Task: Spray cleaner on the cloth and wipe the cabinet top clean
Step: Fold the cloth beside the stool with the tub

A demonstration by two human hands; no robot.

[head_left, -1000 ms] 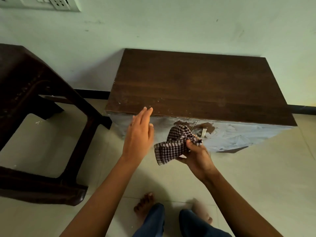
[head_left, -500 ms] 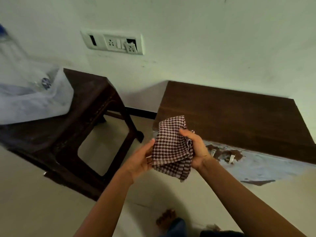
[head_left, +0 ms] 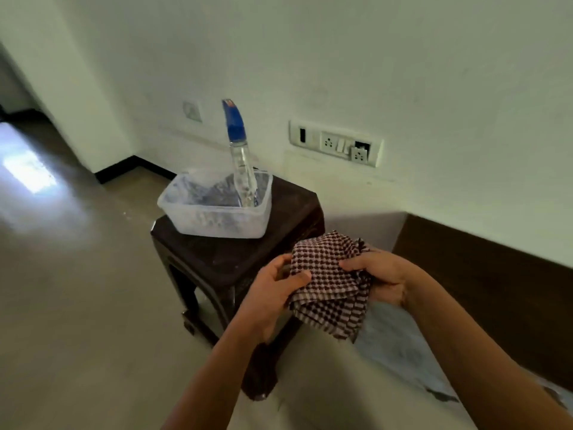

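I hold a brown-and-white checked cloth [head_left: 328, 283] bunched between both hands at the centre of the view. My left hand [head_left: 273, 293] grips its left edge and my right hand [head_left: 381, 277] grips its right side. A clear spray bottle [head_left: 240, 159] with a blue nozzle stands upright in a translucent plastic tub [head_left: 217, 221] on a dark stool [head_left: 235, 259], to the upper left of my hands. The dark wooden cabinet top [head_left: 496, 293] lies at the right, partly behind my right arm.
A white switch and socket panel [head_left: 336, 142] is on the pale wall above the stool. Beige tiled floor [head_left: 77, 305] spreads to the left, with a bright patch of light at the far left. The cabinet's pale blue front [head_left: 400, 346] shows below my right wrist.
My view has swung left from the cabinet to the stool, tub and spray bottle. My left hand, open one second ago, has taken hold of the cloth alongside my right hand.
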